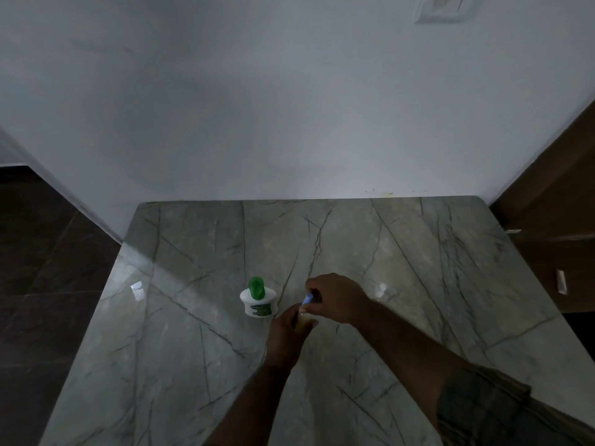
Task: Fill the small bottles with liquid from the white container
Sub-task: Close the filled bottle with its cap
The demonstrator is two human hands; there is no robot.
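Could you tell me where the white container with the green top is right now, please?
In the head view, the white container stands upright on the marble table, near its middle, just left of the hands and untouched by them.

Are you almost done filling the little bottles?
Not yet, it seems. The left hand holds one small bottle while the right hand pinches its blue cap. The white container stands capped in green on the table, unpoured.
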